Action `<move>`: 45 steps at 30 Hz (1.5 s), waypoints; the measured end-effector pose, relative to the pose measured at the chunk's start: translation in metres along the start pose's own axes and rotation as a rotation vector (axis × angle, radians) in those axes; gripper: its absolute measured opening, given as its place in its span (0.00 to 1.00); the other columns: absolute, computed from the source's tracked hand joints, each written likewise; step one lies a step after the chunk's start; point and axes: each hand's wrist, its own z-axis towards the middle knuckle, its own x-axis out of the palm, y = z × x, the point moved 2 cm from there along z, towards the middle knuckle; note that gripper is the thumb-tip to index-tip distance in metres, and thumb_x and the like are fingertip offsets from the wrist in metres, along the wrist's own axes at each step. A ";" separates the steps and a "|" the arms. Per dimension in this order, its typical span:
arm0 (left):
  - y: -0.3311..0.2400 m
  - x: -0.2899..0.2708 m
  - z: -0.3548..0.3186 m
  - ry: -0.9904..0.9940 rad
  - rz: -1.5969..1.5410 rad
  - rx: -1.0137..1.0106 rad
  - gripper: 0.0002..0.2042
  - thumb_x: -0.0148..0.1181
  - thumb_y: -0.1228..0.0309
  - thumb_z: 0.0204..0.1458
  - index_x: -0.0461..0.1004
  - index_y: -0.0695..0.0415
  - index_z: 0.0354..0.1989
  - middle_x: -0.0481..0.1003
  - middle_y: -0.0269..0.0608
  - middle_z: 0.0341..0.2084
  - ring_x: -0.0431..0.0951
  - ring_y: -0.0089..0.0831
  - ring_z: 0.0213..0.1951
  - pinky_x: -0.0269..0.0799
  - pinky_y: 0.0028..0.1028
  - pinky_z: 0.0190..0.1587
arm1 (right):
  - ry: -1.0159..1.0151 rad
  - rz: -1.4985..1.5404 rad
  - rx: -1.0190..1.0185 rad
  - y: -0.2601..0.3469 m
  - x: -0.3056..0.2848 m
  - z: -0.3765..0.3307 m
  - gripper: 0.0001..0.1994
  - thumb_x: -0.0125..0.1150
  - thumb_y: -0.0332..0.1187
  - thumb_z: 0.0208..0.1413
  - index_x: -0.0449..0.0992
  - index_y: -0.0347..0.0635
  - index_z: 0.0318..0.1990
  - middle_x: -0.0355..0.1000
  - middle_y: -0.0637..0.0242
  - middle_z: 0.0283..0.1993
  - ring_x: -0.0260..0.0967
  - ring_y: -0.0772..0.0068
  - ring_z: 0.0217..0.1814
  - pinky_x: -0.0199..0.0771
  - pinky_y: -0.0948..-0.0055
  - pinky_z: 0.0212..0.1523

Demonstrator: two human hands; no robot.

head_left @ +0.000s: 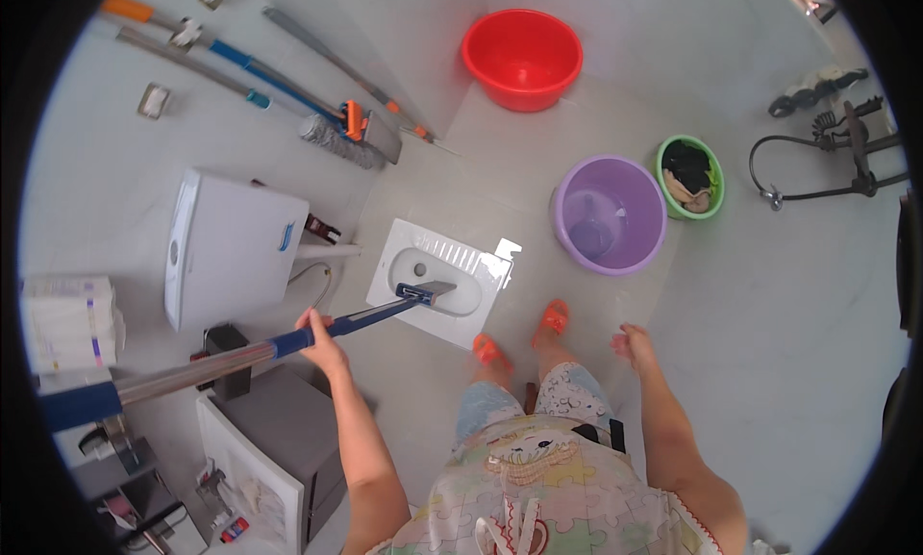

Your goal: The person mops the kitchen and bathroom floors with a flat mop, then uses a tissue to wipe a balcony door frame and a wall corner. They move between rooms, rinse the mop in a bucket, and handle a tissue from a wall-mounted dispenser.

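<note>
My left hand (pixel 323 343) is wrapped round the blue-and-silver pole of a mop (pixel 332 325). The pole runs from the left edge down toward the floor. Its narrow blue and grey head (pixel 423 293) is over the basin of a white squat toilet (pixel 396 252); whether it touches the basin I cannot tell. On the other side, my right hand (pixel 633 345) hangs beside my leg, fingers loosely bent and apart, with nothing visible in it.
A purple bucket (pixel 561 204), a green bucket (pixel 720 185) with cloths inside and a red basin (pixel 495 88) stand on the floor. Several mops, one with a blue pole (pixel 279 82), lean at the left wall near a white cistern (pixel 231 257). A grey cabinet (pixel 274 411) is lower left.
</note>
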 end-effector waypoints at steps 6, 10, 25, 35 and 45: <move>0.011 0.020 0.035 0.203 -0.115 0.022 0.08 0.52 0.74 0.54 0.68 0.63 0.41 0.65 0.36 0.18 0.66 0.26 0.23 0.67 0.30 0.35 | -0.061 -0.781 -0.427 0.078 0.048 0.075 0.12 0.58 0.36 0.50 0.73 0.37 0.38 0.73 0.62 0.26 0.72 0.72 0.25 0.70 0.74 0.26; 0.002 0.026 0.045 0.257 -0.090 0.022 0.13 0.52 0.73 0.54 0.65 0.62 0.46 0.67 0.38 0.23 0.68 0.27 0.29 0.68 0.33 0.42 | 0.046 -0.471 -0.480 0.100 0.065 0.126 0.11 0.58 0.36 0.49 0.74 0.37 0.35 0.73 0.61 0.25 0.72 0.74 0.25 0.71 0.73 0.28; 0.066 0.029 0.041 -0.282 0.165 0.132 0.09 0.56 0.66 0.54 0.71 0.61 0.33 0.72 0.39 0.27 0.72 0.27 0.34 0.70 0.32 0.45 | 0.023 -1.912 -0.563 0.132 0.102 0.466 0.39 0.63 0.38 0.40 0.53 0.51 0.62 0.45 0.53 0.67 0.40 0.51 0.70 0.47 0.50 0.64; 0.057 -0.035 0.036 -0.385 0.160 0.050 0.09 0.55 0.66 0.54 0.69 0.57 0.27 0.68 0.36 0.23 0.69 0.28 0.31 0.66 0.33 0.47 | 0.190 -2.511 -0.505 0.113 0.107 0.576 0.18 0.47 0.38 0.54 0.69 0.55 0.54 0.43 0.59 0.69 0.30 0.52 0.73 0.17 0.41 0.66; 0.065 -0.061 0.025 -0.499 0.189 0.040 0.10 0.56 0.65 0.54 0.69 0.58 0.27 0.69 0.39 0.25 0.68 0.30 0.34 0.66 0.30 0.44 | 0.372 -2.138 -0.452 0.189 0.027 0.502 0.18 0.46 0.40 0.54 0.71 0.40 0.48 0.74 0.54 0.39 0.71 0.54 0.45 0.68 0.56 0.48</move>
